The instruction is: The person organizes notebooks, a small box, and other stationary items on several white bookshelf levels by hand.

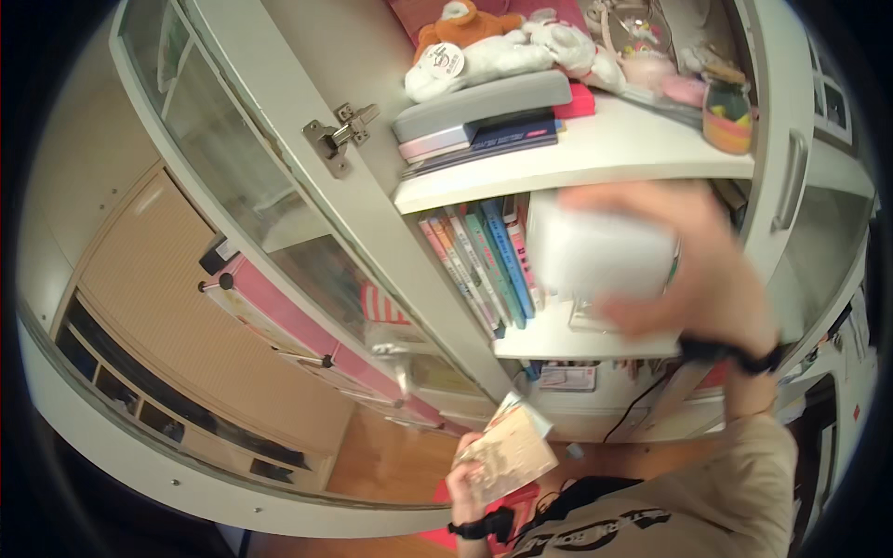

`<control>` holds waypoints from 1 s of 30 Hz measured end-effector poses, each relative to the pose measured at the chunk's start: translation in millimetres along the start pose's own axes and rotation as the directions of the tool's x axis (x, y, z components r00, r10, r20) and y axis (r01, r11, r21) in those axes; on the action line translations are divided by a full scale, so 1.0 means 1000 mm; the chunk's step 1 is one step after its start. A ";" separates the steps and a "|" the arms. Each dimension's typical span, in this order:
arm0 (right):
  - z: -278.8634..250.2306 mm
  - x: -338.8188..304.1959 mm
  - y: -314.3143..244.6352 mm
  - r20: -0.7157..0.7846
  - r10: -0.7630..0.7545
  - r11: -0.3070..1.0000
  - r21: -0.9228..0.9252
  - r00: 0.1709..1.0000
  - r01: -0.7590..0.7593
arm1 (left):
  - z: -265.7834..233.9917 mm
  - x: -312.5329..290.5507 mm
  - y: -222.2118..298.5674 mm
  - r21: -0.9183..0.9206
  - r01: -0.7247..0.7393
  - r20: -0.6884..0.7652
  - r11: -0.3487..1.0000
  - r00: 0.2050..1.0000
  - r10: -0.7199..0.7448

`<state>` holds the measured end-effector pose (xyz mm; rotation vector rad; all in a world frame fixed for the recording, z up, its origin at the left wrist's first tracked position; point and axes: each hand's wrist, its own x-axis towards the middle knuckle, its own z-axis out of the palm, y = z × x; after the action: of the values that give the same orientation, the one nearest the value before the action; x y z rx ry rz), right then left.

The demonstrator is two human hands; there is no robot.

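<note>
My right hand [712, 246], smeared by motion, grips a white box-shaped thing [603, 253] in front of the middle shelf, with fingers over its top and the thumb low on it. What the white thing is, I cannot make out. Low in the view, my left hand [462, 479] is closed on a thin tan booklet [510, 454]; a paler sheet shows behind its upper edge. Upright books [484, 260] lean at the left of the middle shelf. Near my right thumb, a small clear object [591, 316] lies on that shelf.
On the upper shelf [605, 153] are plush toys [488, 60], stacked books and boxes [484, 107], and a colourful jar [727, 116]. A glass cabinet door [307, 205] stands swung out at left, its metal hinge [339, 139] exposed. Another door with a handle [791, 181] is at right.
</note>
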<state>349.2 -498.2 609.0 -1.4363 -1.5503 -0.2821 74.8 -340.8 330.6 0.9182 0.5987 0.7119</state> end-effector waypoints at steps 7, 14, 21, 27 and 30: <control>-0.037 0.122 0.020 0.365 0.009 0.982 -0.180 0.931 0.061 | 0.027 0.047 -0.009 -0.151 0.132 0.236 0.980 0.967 -0.094; -0.032 0.147 0.065 0.286 0.090 0.859 -0.507 0.954 0.070 | 0.005 0.056 -0.035 -0.262 0.260 0.304 0.929 0.936 -0.176; -0.019 0.149 0.047 0.237 0.138 0.907 -0.420 0.962 -0.027 | -0.013 0.060 -0.036 -0.258 0.262 0.223 0.930 0.953 -0.206; -0.003 0.150 0.043 0.464 -0.111 0.899 -0.329 0.879 0.288 | -0.015 0.069 -0.037 -0.320 0.250 0.230 0.914 0.956 -0.181; -0.003 0.147 0.045 0.443 0.058 0.854 -0.486 0.894 0.185 | -0.013 0.070 -0.039 -0.305 0.291 0.256 0.907 0.942 -0.216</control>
<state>413.7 -393.6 702.3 -1.9748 -1.9996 -0.4642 120.4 -296.7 279.7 0.5707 0.3762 0.4507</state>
